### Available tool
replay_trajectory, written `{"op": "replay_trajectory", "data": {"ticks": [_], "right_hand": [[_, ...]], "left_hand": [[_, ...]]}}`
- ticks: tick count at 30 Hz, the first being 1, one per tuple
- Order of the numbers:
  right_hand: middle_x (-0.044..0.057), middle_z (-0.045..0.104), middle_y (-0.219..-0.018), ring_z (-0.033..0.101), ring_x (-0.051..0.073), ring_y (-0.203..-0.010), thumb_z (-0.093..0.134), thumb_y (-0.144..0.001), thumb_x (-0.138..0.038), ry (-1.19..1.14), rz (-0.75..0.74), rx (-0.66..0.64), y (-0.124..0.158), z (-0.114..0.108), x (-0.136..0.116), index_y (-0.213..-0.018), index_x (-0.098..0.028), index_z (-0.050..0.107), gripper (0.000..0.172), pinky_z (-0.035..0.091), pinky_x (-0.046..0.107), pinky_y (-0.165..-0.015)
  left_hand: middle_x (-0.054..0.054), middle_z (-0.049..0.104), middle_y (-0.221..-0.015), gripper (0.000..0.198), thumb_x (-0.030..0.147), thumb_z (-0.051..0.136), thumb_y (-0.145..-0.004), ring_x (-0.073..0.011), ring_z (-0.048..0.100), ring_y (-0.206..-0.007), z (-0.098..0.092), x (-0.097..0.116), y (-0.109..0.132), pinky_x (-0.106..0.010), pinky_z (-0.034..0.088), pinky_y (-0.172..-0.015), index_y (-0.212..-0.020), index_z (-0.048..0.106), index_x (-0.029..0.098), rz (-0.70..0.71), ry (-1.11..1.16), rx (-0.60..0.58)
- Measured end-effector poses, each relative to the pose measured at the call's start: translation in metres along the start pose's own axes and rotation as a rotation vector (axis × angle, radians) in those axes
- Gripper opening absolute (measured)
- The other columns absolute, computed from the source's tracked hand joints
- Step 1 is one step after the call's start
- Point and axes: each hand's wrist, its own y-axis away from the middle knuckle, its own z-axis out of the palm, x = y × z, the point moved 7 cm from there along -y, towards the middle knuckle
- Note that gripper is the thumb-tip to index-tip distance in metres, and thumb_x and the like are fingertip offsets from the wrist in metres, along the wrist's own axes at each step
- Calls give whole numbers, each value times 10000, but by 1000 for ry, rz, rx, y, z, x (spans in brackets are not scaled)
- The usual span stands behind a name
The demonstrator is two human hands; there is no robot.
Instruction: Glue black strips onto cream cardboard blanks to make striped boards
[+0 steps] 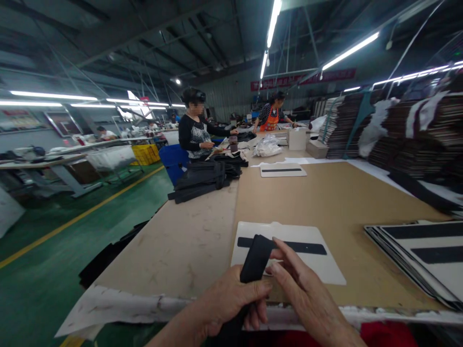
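Observation:
My left hand (233,296) is closed around a black strip (256,258), whose flat end rises between thumb and fingers while its lower part drops toward my lap. Beside that end is my right hand (302,284), fingers apart and slightly bent, the index fingertip at the strip's upper corner. Just beyond both hands, a cream panel (325,270) lies flat on the table, with a dark strip (304,247) across it, partly covered by what I hold. At the right sits a stack of similar panels (427,243) with black bands.
A pile of black strips (202,176) lies on the table's left side. Farther up is a smaller banded panel (283,170), then a plastic bag (268,146) and boxes (297,139). Tall stacks (408,130) line the right. Two people stand working along the table beyond.

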Motion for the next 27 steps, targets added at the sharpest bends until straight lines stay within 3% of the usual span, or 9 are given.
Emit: {"op": "replay_trajectory", "data": {"ticks": [3, 7, 9, 12, 15, 18, 21, 24, 27], "right_hand": [[93, 651, -1251, 641, 263, -1076, 507, -890, -510, 19, -13, -26, 2, 4, 3, -1476, -232, 399, 657, 488, 412, -960], [96, 685, -1177, 653, 262, -1063, 486, -924, -445, 124, -58, 52, 11, 0, 5, -1512, -213, 331, 651, 511, 413, -929], [107, 643, -1256, 627, 258, -1116, 497, -924, -412, 193, -103, 110, 14, -2, 5, -1508, -209, 337, 638, 503, 414, -954], [111, 596, -1314, 604, 237, -1144, 529, -911, -368, 210, -240, 270, 20, -11, -3, -1393, -213, 510, 507, 507, 368, -955], [76, 687, -1078, 660, 196, -976, 560, -898, -346, 93, -339, 413, 24, -24, -11, -1089, -232, 712, 269, 541, 283, -842], [38, 710, -821, 677, 178, -781, 622, -855, -384, -30, -235, 465, 19, -33, -6, -891, -221, 753, 211, 551, 245, -717], [23, 711, -701, 670, 174, -661, 656, -809, -450, -110, -56, 474, 12, -37, 8, -904, -198, 763, 290, 553, 237, -618], [54, 758, -797, 706, 201, -708, 649, -788, -493, -142, -8, 426, 5, -35, 16, -1027, -167, 754, 417, 586, 270, -650], [105, 754, -1027, 727, 236, -871, 600, -821, -486, -53, -47, 416, 2, -32, 19, -1193, -130, 691, 522, 594, 335, -806]], "left_hand": [[-25, 572, -525, 604, 715, 590, -731, -99, 514, -430, 4, 0, -5, -209, 398, -444, -638, 623, 119, 34, -3, 42], [-25, 572, -522, 645, 755, 573, -716, -100, 516, -426, 7, -2, -10, -209, 401, -437, -628, 613, 118, 32, -16, 127], [-25, 580, -529, 626, 737, 582, -725, -102, 521, -426, 9, -4, -12, -210, 404, -435, -626, 610, 120, 25, -6, 141], [-24, 587, -529, 602, 723, 610, -706, -104, 522, -418, 10, -6, -13, -214, 404, -432, -654, 606, 123, 11, 18, 163], [-14, 594, -526, 553, 678, 668, -665, -108, 525, -413, 11, -7, -14, -214, 399, -428, -719, 592, 132, -17, 36, 175], [-14, 608, -533, 530, 656, 657, -689, -112, 530, -415, 15, -5, -15, -215, 395, -429, -775, 580, 139, -7, 43, 154], [-50, 663, -618, 625, 743, 557, -731, -110, 538, -430, 18, -2, -17, -208, 355, -422, -878, 573, 136, 32, 98, 132], [-29, 642, -596, 720, 813, 463, -741, -93, 488, -416, 17, -1, -18, -207, 312, -422, -948, 571, 131, 57, 109, 170], [9, 595, -558, 744, 830, 436, -740, -93, 467, -425, 15, -2, -20, -212, 311, -434, -974, 575, 137, 51, 87, 226]]}}
